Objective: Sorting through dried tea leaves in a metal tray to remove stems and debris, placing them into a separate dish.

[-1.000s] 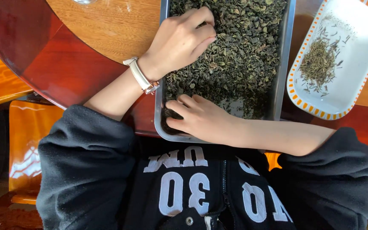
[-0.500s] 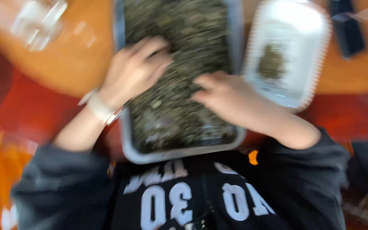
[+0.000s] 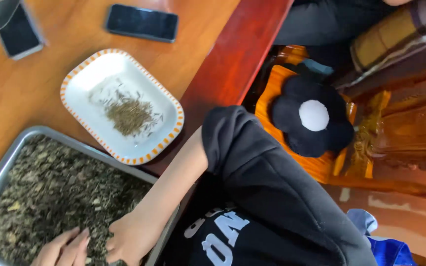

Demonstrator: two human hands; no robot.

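Note:
A metal tray [image 3: 6, 162] full of dark dried leaves [image 3: 50, 197] sits at the lower left. My right hand [image 3: 129, 241] rests on the leaves at the tray's near corner, fingers curled down, their tips hidden at the frame's bottom edge. My left hand [image 3: 62, 249] lies beside it on the leaves, only its extended fingers showing. Above the tray stands a white oblong dish [image 3: 82, 81] with an orange rim, holding a small heap of thin stems [image 3: 129, 116].
Two dark phones [image 3: 141, 22] [image 3: 16, 29] lie on the wooden table [image 3: 198, 54] beyond the dish. To the right, past the red table edge, a black flower-shaped cushion [image 3: 314, 118] sits on a carved wooden chair [image 3: 400, 143].
The view has swung to the right, so the tray now sits at the lower left and the chair has come into sight. Both hands have stayed on the leaves, close together.

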